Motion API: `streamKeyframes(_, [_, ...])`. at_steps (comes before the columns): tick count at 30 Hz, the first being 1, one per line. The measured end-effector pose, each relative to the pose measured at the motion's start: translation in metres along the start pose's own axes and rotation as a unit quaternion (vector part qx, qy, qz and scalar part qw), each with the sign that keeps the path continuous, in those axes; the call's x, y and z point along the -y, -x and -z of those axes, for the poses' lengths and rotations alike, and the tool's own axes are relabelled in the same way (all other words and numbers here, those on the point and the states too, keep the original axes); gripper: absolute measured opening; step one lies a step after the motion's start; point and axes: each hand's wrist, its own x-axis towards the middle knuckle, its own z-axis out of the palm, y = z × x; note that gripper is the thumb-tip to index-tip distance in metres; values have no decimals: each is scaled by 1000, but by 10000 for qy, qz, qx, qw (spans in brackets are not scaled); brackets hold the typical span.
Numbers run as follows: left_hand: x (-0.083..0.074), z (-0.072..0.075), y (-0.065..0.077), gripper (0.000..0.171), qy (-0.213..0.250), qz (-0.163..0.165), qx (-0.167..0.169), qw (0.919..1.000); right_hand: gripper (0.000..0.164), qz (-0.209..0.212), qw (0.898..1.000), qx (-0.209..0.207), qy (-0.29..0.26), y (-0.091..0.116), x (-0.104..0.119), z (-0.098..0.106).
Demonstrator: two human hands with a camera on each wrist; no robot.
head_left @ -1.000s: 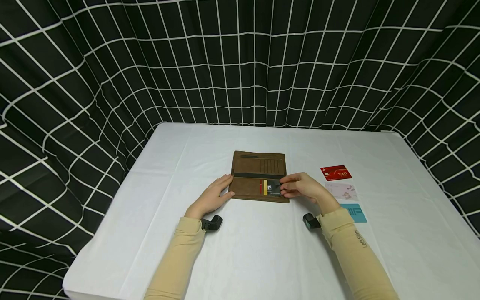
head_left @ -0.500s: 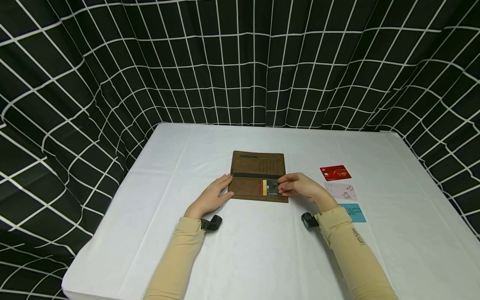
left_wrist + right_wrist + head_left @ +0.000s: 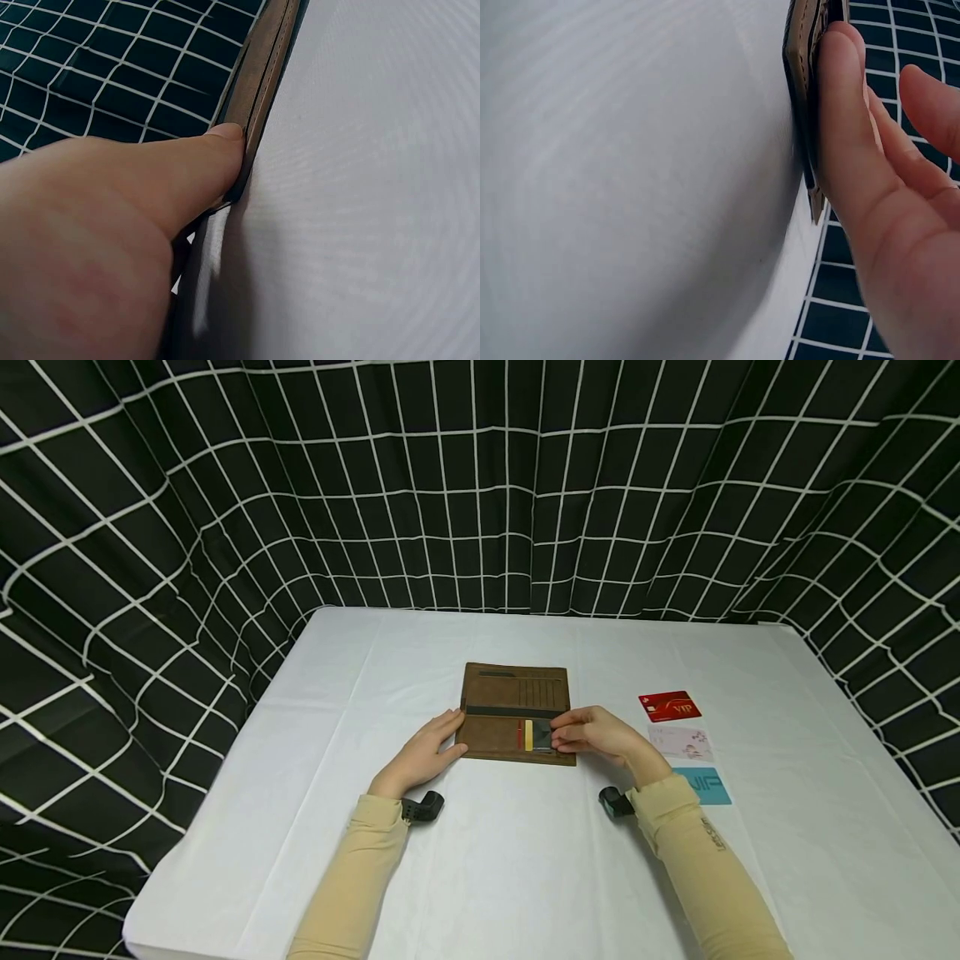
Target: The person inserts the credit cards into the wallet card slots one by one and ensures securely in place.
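Observation:
A brown wallet (image 3: 491, 737) lies unfolded on the white table. In its near half, a red strip, a yellow strip and a dark card (image 3: 542, 737) show side by side. My left hand (image 3: 426, 750) rests at the wallet's left edge with fingers extended; in the left wrist view its thumb (image 3: 206, 165) presses on the brown edge. My right hand (image 3: 603, 737) pinches the dark card's right end from the right side, and its fingertips hide that end. The right wrist view has the thumb (image 3: 844, 97) lying along the wallet's edge.
To the right lie a red VIP card (image 3: 670, 706), a pale floral card (image 3: 681, 742) and a blue card (image 3: 705, 786), which the right sleeve (image 3: 675, 814) partly overlaps. A black curtain with a white grid (image 3: 420, 485) surrounds the table (image 3: 487, 860).
My right hand has moved slightly left with the dark card, and less of that card shows beside the yellow strip. The left hand stays at the wallet's edge.

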Motion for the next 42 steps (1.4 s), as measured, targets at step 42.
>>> streamKeyframes(42, [1,0,0,60,-52,-46,-19,10000,45,148,9994,149,262,-6,4,-5])
